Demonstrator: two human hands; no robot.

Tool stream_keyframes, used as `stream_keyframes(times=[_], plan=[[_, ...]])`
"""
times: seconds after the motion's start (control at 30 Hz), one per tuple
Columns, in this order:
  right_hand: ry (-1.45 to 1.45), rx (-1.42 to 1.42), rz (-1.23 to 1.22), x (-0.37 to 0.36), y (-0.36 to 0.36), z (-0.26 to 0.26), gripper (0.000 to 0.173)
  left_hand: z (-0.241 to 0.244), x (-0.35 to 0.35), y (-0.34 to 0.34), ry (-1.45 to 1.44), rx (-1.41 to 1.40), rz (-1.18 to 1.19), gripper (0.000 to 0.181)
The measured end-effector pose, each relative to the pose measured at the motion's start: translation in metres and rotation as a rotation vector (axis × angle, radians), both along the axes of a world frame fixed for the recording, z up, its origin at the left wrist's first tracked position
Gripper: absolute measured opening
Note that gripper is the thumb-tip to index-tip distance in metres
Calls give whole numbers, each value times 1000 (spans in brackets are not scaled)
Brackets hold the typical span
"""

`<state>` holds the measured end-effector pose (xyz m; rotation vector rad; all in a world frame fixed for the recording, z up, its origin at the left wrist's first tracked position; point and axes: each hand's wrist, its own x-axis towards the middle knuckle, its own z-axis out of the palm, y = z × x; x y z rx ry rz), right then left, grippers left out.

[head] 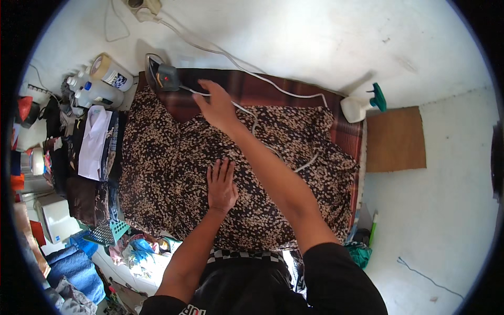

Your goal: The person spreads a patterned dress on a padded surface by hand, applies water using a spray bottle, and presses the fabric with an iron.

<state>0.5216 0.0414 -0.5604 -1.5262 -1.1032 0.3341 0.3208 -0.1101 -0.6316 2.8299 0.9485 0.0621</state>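
Note:
A black garment with a small tan floral print [169, 173] lies spread over a dark red plaid cloth [271, 88]. On its middle rests my left hand [222, 191], palm down and fingers extended. My right hand [216, 104] is farther out over the garment's far edge, slightly blurred, its fingers apart and nothing in its grasp. A clothes iron [163, 75] stands at the far left corner, apart from that hand. Its white cord [248, 108] passes behind my right hand and over the garment; my forearm hides part of it.
A white spray bottle with green trigger [354, 109] is at the far right, beside brown cardboard [395, 139]. Folded clothes [94, 141] are stacked at left, near plastic bottles [100, 92]. The cord runs to a wall socket [143, 10]. White wall [334, 39] borders the far side.

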Motion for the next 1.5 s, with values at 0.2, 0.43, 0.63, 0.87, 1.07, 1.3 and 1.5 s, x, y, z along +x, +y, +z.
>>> stream_keyframes(times=[0.2, 0.43, 0.63, 0.87, 1.07, 1.3, 1.5], plan=[[63, -292, -614, 71, -281, -5, 34, 6, 3, 3, -78, 7, -7, 61], [-292, -677, -580, 142, -389, -19, 60, 44, 37, 74, -453, -68, 54, 38], [-523, -935, -462, 197, -367, -23, 49, 63, 72, 190, -64, -96, 153, 45], [355, -350, -736, 225, -306, 29, 40, 94, 78, 232, -136, -462, 417, 33], [-243, -289, -792, 218, -234, 54, 35, 111, 88, 255, -785, -705, 614, 43], [-433, -299, -513, 242, -212, 20, 44, 82, 104, 256, -577, -446, 598, 45], [-299, -504, -255, 159, -277, 18, 58, 64, 46, 215, -629, -574, 301, 69]])
